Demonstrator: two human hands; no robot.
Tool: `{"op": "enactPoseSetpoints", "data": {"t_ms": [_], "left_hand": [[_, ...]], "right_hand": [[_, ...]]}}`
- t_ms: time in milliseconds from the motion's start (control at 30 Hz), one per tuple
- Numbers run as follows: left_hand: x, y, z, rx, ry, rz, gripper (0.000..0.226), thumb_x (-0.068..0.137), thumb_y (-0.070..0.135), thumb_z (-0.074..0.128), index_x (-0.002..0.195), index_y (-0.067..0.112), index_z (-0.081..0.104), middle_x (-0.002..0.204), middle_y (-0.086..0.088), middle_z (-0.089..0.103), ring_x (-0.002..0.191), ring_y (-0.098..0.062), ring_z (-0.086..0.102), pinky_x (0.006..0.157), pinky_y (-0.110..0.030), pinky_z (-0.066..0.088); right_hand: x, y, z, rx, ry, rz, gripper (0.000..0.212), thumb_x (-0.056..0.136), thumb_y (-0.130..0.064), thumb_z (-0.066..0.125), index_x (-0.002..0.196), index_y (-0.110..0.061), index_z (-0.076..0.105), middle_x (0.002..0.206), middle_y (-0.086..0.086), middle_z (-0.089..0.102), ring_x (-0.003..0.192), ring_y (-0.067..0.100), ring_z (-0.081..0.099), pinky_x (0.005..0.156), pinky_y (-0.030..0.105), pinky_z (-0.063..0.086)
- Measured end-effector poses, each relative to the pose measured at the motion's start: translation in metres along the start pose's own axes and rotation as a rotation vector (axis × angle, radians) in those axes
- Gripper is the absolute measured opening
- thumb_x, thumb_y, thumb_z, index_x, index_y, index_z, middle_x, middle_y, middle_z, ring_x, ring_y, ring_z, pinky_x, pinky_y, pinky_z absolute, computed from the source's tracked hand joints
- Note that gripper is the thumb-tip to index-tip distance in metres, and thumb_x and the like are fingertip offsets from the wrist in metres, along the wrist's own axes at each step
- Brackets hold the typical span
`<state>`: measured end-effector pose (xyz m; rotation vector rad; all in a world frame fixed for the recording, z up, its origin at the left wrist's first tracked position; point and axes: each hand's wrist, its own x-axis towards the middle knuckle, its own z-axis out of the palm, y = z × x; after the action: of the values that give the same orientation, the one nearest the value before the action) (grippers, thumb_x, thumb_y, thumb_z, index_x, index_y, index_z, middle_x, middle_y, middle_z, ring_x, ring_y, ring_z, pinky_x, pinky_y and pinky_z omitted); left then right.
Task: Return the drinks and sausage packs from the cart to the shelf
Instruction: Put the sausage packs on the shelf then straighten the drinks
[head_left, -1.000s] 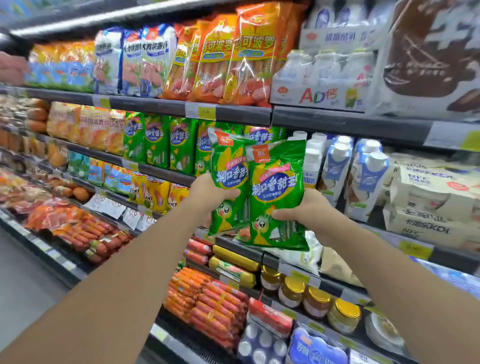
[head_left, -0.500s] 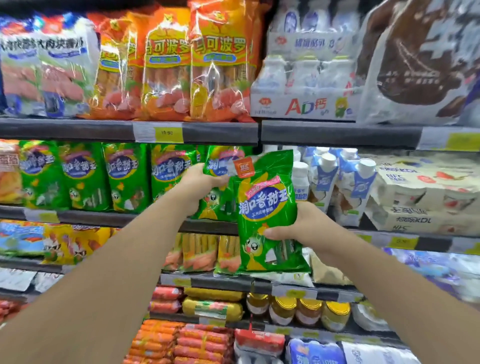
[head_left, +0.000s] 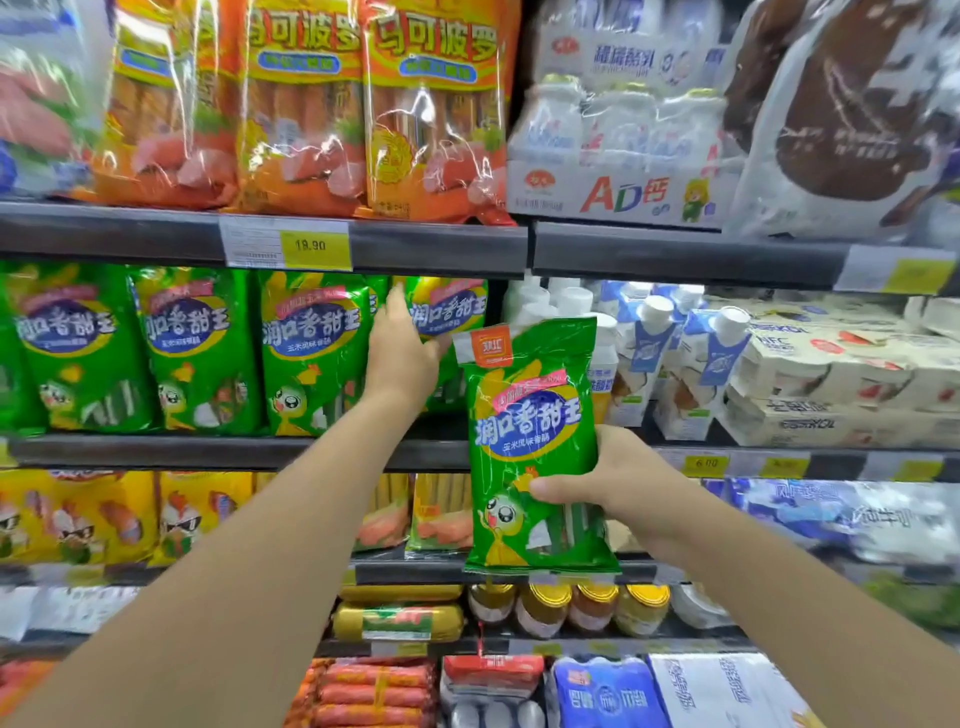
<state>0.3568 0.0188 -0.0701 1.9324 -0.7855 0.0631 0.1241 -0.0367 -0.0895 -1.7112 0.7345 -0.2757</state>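
Observation:
My right hand (head_left: 615, 486) grips a green sausage pack (head_left: 530, 431) by its lower right side and holds it upright in front of the middle shelf (head_left: 208, 451). My left hand (head_left: 400, 358) reaches into that shelf and holds the left edge of a second green sausage pack (head_left: 449, 312), which stands at the right end of a row of matching green packs (head_left: 197, 348). Blue-and-white drink cartons (head_left: 652, 353) stand just right of that row. The cart is out of view.
Orange sausage bags (head_left: 306, 114) and a white bottle multipack (head_left: 618, 150) fill the top shelf above a yellow price tag (head_left: 311, 245). Yellow packs (head_left: 78, 519), jars (head_left: 545, 605) and red sausages (head_left: 374, 693) sit on the lower shelves. White boxes (head_left: 831, 384) lie at the right.
The view has moved closer and turned square to the shelf. My left hand has pushed its pack deeper into the green row. My right hand's pack has dropped slightly lower.

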Motion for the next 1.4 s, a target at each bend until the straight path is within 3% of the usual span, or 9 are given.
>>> {"op": "enactPoseSetpoints", "data": {"t_ms": [167,267,500,633,733,900,1000,1200,1400], "left_hand": [[-0.012,-0.011,0.014,0.794,0.088,0.341,0.067,0.099,0.017,0.046,0.147,-0.018,0.016,0.153,-0.037,0.023,0.143,-0.047,0.026,0.119,-0.048,0.025],[-0.02,-0.026,0.017,1.012,0.118,0.536,0.06,0.094,0.001,0.029,0.149,-0.015,0.012,0.154,-0.037,0.019,0.144,-0.052,0.018,0.119,-0.054,0.02],[-0.016,-0.035,-0.001,1.122,0.007,0.481,0.101,0.087,0.036,0.069,0.152,-0.011,0.006,0.158,-0.037,0.004,0.148,-0.049,0.005,0.122,-0.052,0.01],[-0.017,-0.029,0.003,1.047,0.02,0.468,0.088,0.09,0.02,0.068,0.151,-0.01,0.013,0.158,-0.035,0.009,0.148,-0.046,0.011,0.123,-0.048,0.013],[-0.029,-0.027,-0.012,0.663,0.039,0.485,0.068,0.088,-0.002,0.063,0.148,-0.004,0.032,0.158,-0.024,0.024,0.147,-0.034,0.025,0.12,-0.035,0.024],[-0.056,-0.027,-0.057,0.165,0.097,0.323,0.024,0.098,0.011,0.053,0.121,0.009,0.06,0.114,-0.006,0.063,0.098,-0.017,0.061,0.089,-0.026,0.047],[-0.063,-0.032,-0.071,0.175,-0.022,0.284,0.034,0.097,0.026,0.059,0.128,0.014,0.055,0.111,0.001,0.061,0.089,-0.007,0.056,0.084,-0.025,0.048],[-0.066,-0.044,-0.073,0.411,-0.229,0.3,0.106,0.078,0.043,0.079,0.156,0.024,0.01,0.154,0.001,0.025,0.131,-0.018,0.045,0.098,-0.03,0.045],[-0.06,-0.047,-0.054,0.812,-0.056,0.415,0.091,0.085,0.041,0.072,0.15,0.022,0.012,0.131,-0.005,0.043,0.112,-0.023,0.056,0.073,-0.031,0.054]], "right_hand": [[0.007,-0.002,-0.001,0.006,-0.01,-0.006,0.043,0.074,-0.009,0.086,0.113,-0.015,0.069,0.104,0.001,0.078,0.1,0.022,0.074,0.097,0.048,0.054],[0.009,-0.004,-0.003,0.022,-0.024,-0.012,0.041,0.075,-0.009,0.085,0.113,-0.015,0.069,0.104,0.0,0.078,0.101,0.021,0.073,0.097,0.047,0.054],[0.011,-0.002,-0.01,0.067,-0.029,-0.023,0.042,0.077,-0.007,0.083,0.115,-0.015,0.068,0.106,0.0,0.078,0.104,0.02,0.072,0.099,0.046,0.053],[0.018,-0.006,-0.006,0.092,-0.046,-0.044,0.045,0.077,-0.006,0.083,0.118,-0.014,0.066,0.108,0.0,0.077,0.105,0.019,0.072,0.1,0.044,0.053],[0.027,-0.016,0.005,0.129,-0.072,-0.064,0.047,0.078,-0.003,0.081,0.121,-0.012,0.065,0.11,0.002,0.077,0.105,0.021,0.072,0.097,0.044,0.054],[0.054,-0.039,0.035,0.196,-0.067,-0.103,0.049,0.076,0.001,0.081,0.121,-0.007,0.065,0.112,0.01,0.076,0.104,0.028,0.073,0.092,0.047,0.057],[0.072,-0.058,0.051,0.272,-0.04,-0.114,0.048,0.074,0.007,0.08,0.12,-0.002,0.066,0.109,0.017,0.075,0.098,0.032,0.074,0.084,0.049,0.06],[0.106,-0.079,0.075,0.352,0.095,-0.06,0.05,0.066,0.005,0.086,0.113,0.0,0.068,0.102,0.019,0.076,0.095,0.036,0.072,0.087,0.057,0.056],[0.128,-0.071,0.073,0.155,0.14,-0.078,0.059,0.059,-0.002,0.092,0.113,-0.007,0.068,0.104,0.011,0.076,0.099,0.032,0.071,0.093,0.053,0.055]]}}
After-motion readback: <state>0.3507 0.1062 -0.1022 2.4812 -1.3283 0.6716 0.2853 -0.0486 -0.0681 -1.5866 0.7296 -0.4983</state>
